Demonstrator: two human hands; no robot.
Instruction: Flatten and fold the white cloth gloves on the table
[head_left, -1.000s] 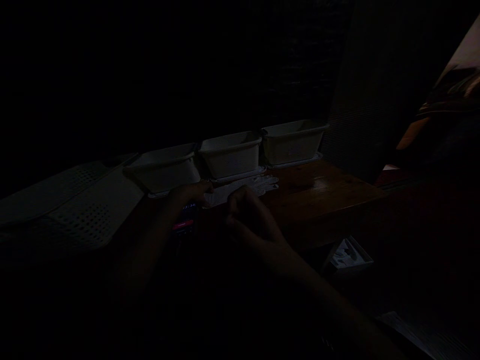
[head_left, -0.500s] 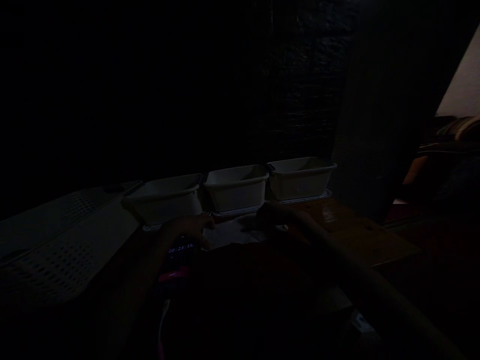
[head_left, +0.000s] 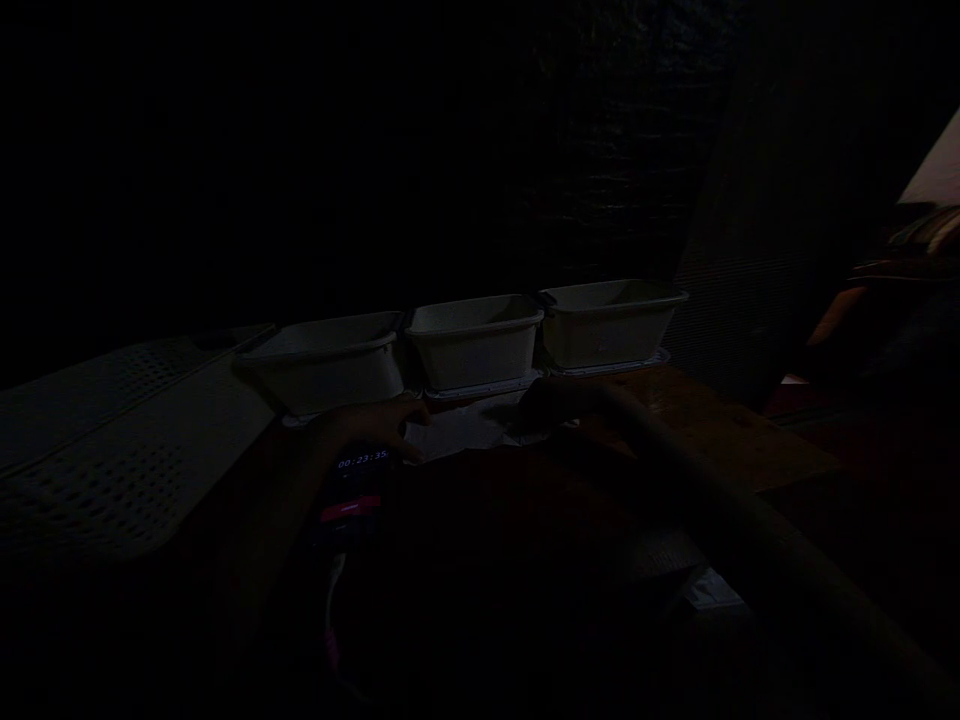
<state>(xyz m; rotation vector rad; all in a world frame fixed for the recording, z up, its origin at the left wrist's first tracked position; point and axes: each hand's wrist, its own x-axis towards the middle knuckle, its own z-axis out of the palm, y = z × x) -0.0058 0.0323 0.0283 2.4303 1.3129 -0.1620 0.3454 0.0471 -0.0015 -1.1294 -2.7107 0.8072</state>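
A pale, thin, crumpled sheet [head_left: 461, 428], paper or cloth, lies on the dark wooden table just in front of the tubs. At its left edge is my left hand [head_left: 379, 425], thumb and fingers spread apart and touching or almost touching the sheet. My right hand [head_left: 559, 402] rests over the sheet's right part; it is a dark shape and its fingers cannot be made out. Below my left wrist lies a phone [head_left: 351, 500] with a lit timer and a red button. A pale cable [head_left: 334, 590] runs from its lower end.
Three pale rectangular tubs, a left one [head_left: 330, 375], a middle one [head_left: 480, 350] and a right one [head_left: 611, 330], stand in a row behind the sheet. A perforated pale basket [head_left: 112, 500] is at the left. The bare table corner [head_left: 735, 440] shows at right. Deep shadow hides much.
The view has tipped down slightly, so tubs, sheet and phone sit higher in the picture. Both hands stay at the sheet with little visible movement.
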